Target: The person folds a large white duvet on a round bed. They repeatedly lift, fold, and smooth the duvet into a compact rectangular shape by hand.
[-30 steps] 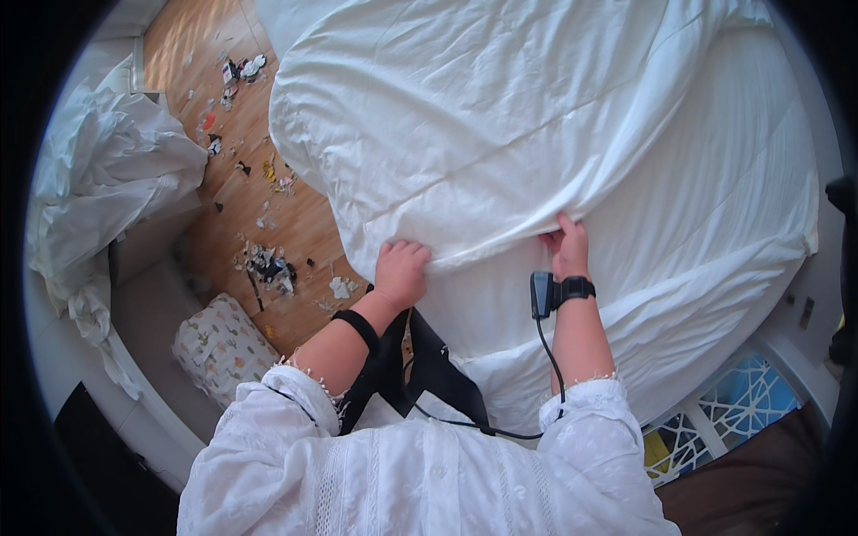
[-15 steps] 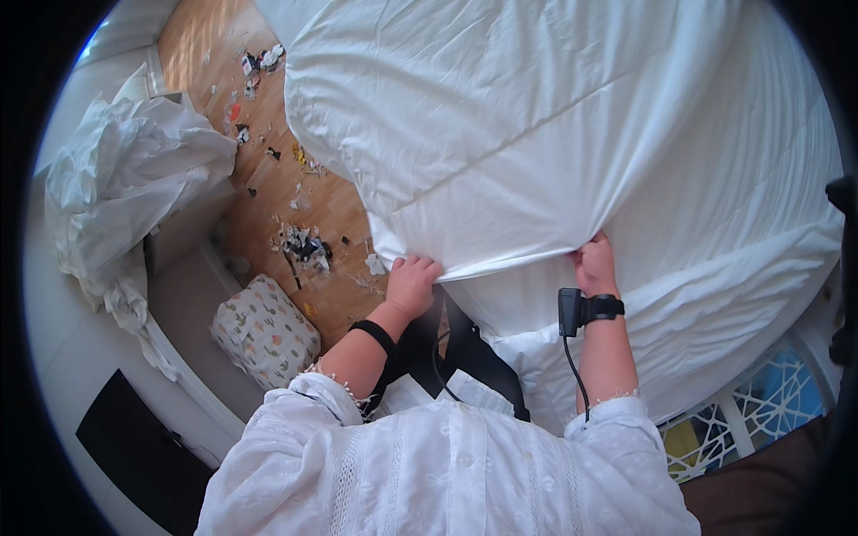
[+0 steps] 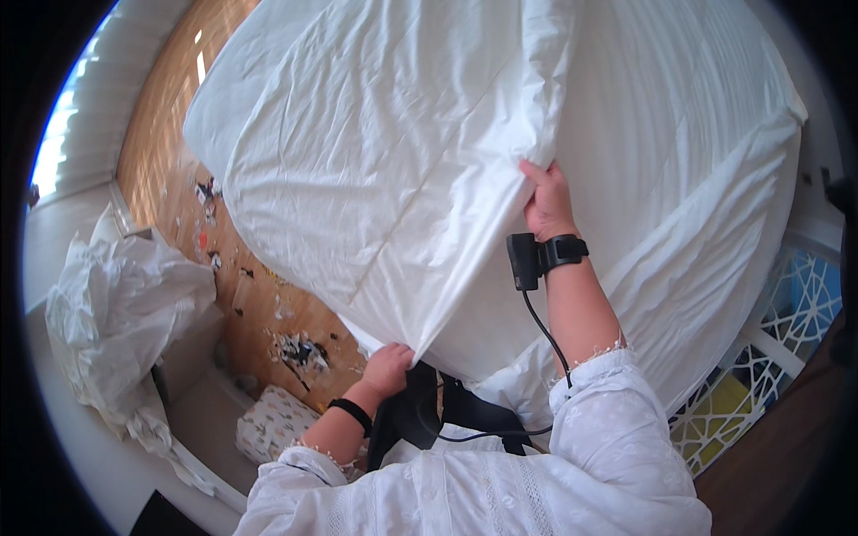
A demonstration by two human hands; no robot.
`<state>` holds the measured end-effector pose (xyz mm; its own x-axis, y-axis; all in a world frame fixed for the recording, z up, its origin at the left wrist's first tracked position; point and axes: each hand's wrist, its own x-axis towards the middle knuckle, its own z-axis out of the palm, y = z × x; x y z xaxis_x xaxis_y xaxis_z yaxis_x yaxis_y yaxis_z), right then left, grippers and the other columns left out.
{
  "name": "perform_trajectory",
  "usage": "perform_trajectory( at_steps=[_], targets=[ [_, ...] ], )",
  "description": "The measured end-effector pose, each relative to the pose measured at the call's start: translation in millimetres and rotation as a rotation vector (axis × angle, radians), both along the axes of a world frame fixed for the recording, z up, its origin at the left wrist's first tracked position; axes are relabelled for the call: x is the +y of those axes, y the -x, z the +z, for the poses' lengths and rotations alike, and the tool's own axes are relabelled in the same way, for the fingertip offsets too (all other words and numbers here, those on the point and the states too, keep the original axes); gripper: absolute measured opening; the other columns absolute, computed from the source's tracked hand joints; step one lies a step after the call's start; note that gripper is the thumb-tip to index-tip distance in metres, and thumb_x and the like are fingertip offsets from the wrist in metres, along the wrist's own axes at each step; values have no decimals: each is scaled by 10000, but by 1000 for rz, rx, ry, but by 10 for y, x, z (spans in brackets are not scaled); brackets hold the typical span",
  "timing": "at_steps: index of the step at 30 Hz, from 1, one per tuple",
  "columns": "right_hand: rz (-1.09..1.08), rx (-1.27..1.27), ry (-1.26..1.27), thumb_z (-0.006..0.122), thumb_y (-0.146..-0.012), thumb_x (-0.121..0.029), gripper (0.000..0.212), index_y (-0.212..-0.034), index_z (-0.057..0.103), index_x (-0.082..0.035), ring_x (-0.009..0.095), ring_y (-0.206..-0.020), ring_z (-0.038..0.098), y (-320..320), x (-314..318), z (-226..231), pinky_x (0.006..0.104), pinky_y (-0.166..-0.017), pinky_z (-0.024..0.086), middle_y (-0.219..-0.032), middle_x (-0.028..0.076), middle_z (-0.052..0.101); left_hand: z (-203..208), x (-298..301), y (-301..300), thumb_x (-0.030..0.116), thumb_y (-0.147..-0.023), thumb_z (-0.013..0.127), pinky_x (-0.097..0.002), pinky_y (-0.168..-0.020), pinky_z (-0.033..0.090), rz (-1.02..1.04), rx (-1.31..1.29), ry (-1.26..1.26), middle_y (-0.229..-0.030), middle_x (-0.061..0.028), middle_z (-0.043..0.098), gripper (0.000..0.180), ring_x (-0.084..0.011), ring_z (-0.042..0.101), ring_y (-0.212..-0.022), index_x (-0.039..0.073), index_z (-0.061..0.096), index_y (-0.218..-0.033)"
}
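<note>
Scraps (image 3: 302, 353) litter the floor (image 3: 161, 143) at frame left; your low left hand (image 3: 389, 369) and higher right hand (image 3: 548, 204) pinch white fabric (image 3: 357, 179).

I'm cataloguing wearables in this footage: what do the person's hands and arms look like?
The left hand and right hand are bare. White sleeves end in fringed cuffs. A black band circles the left forearm; the right forearm wears a black strap with a boxy black module, trailing a black cable.

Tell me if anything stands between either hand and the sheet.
Nothing visible does: the left hand grips the sheet by its edge near the body, and the right hand holds that edge farther out.
</note>
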<state>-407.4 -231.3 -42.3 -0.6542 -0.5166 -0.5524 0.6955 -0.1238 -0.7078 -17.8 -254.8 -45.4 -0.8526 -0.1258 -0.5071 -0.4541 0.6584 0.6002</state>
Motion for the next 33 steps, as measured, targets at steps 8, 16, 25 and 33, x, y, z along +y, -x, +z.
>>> perform_trajectory(
  at_steps=[8,16,25,33],
  targets=[
    [167,578,-1019,634,-772,-209,256,-940,583,-22,275,-758,589,84,642,-548,362,-689,450,-823,123,620,-67,41,216,38,-647,539,-385,-816,455,-161,-245,-72,-985,-102,583,297,-299,533,-999,126,571,-928],
    [461,546,-963,595,-780,-330,283,-825,578,-51,320,-752,599,-444,778,-526,398,-662,463,-767,117,632,1,63,420,38,-688,512,-392,-847,435,-87,-177,-101,-925,-81,635,295,-288,582,-916,131,625,-944],
    [203,602,-1001,633,-776,-236,195,-883,554,-93,224,-691,584,-996,1469,-133,363,-632,467,-774,47,605,153,175,774,41,-687,528,-400,-928,385,-282,202,54,-1119,-64,553,410,-271,497,-1056,93,566,-1093],
    [213,621,-1395,707,-715,-292,467,-1049,455,-85,266,-957,516,-1632,2182,-154,402,-758,460,-1042,68,509,-27,773,804,215,-791,604,-354,-805,449,-35,-226,-569,-962,-120,606,361,-251,573,-873,76,541,-1119]
  ],
)
